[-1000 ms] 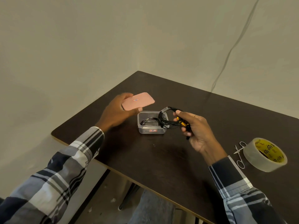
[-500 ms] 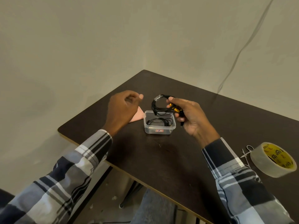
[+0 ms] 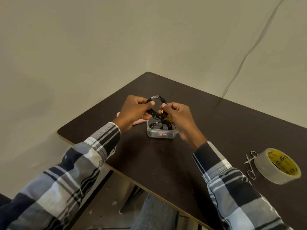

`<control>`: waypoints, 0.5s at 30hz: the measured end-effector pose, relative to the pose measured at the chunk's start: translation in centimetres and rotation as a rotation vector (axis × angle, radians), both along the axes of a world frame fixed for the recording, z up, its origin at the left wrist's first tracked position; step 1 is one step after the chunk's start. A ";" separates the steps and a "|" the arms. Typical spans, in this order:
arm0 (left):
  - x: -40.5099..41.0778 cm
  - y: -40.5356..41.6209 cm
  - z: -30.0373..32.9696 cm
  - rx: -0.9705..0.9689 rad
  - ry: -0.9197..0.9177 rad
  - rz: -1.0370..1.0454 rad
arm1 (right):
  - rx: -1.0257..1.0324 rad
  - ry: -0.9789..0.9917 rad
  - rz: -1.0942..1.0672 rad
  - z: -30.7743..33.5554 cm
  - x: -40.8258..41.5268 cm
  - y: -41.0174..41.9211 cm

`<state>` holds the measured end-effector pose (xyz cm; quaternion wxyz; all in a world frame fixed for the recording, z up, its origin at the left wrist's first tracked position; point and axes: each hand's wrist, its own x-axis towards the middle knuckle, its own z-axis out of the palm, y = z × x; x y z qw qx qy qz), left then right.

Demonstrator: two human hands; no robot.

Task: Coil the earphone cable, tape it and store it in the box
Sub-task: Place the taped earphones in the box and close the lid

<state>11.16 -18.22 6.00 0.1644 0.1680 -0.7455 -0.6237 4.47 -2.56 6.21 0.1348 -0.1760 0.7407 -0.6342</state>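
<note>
A coiled black earphone cable (image 3: 160, 100) with a strip of clear tape at its top is held just above a small clear plastic box (image 3: 162, 134) on the dark table. My left hand (image 3: 134, 112) grips the coil's left side. My right hand (image 3: 180, 117) pinches its right side, where yellow earbud parts show. Inside the box lies another black cable coil (image 3: 162, 126). The box's pink lid (image 3: 137, 122) lies flat on the table behind my left hand, mostly hidden.
A roll of clear tape (image 3: 277, 165) with a yellow core sits at the table's right. Small metal scissors (image 3: 250, 164) lie just left of it. The table's front edge (image 3: 149, 190) runs diagonally below my arms. A thin wire hangs down the wall.
My left hand has left the pink lid on the table and taken hold of the coil's left side. Both hands now hold the coil over the box.
</note>
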 end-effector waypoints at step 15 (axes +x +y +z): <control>-0.6 1.6 -0.1 -0.303 -0.096 -0.076 | 0.162 0.221 -0.042 0.8 -1.6 4.1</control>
